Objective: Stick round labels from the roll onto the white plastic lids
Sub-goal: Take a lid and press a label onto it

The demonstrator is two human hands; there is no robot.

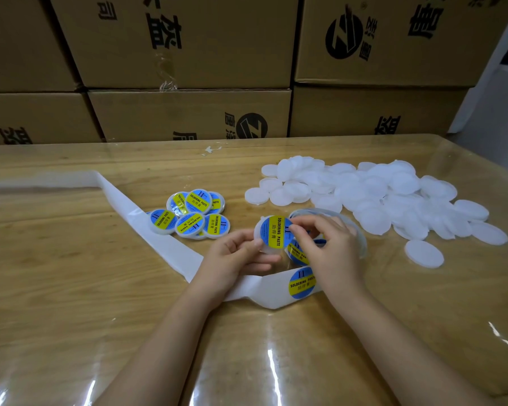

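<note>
My left hand (241, 253) holds a white plastic lid (266, 246) by its left edge, above the table. A round blue-and-yellow label (276, 231) lies on that lid. My right hand (329, 244) pinches the label's right side with curled fingers. Under my right hand sits the label roll (361, 238), and more labels (301, 282) show on the white backing strip (170, 244) that trails off to the left. A heap of bare white lids (379, 197) lies to the right. Several labelled lids (192, 215) are grouped to the left.
The wooden table (71, 303) carries a glossy clear cover. Stacked cardboard boxes (188, 112) form a wall along its far edge. One lone lid (424, 253) lies near the right side. A white scrap (210, 149) rests by the boxes.
</note>
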